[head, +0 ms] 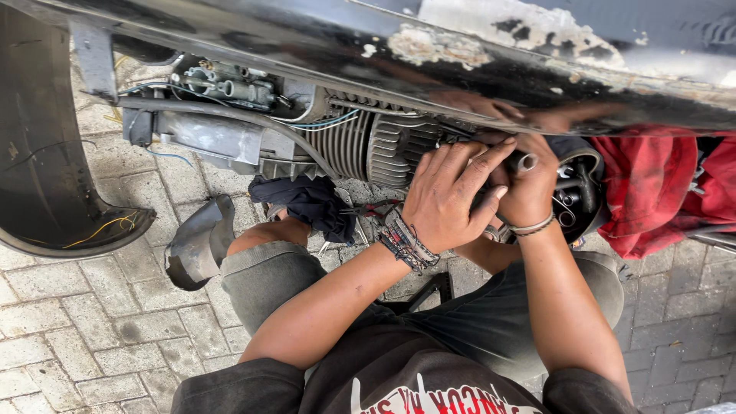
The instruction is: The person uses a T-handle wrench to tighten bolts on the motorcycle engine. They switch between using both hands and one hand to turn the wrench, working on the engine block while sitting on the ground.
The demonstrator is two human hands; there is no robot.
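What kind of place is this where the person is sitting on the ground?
Probably an outdoor repair spot for scooters or motorbikes. Both hands, left hand and right hand, work at a bare finned engine under a worn black body panel, the ground is paving bricks, and a red rag lies nearby.

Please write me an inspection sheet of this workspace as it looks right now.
Surface: grey paving bricks, dusty.
Job's things: finned engine cylinder under the black body panel; metal tool.
Clutter: dark rag, red cloth, loose grey cover.
Grips: left hand laid over the right hand, which is closed on the tool.
Cables: blue and yellow wires, grey hose.
Surroundings: black mudguard.
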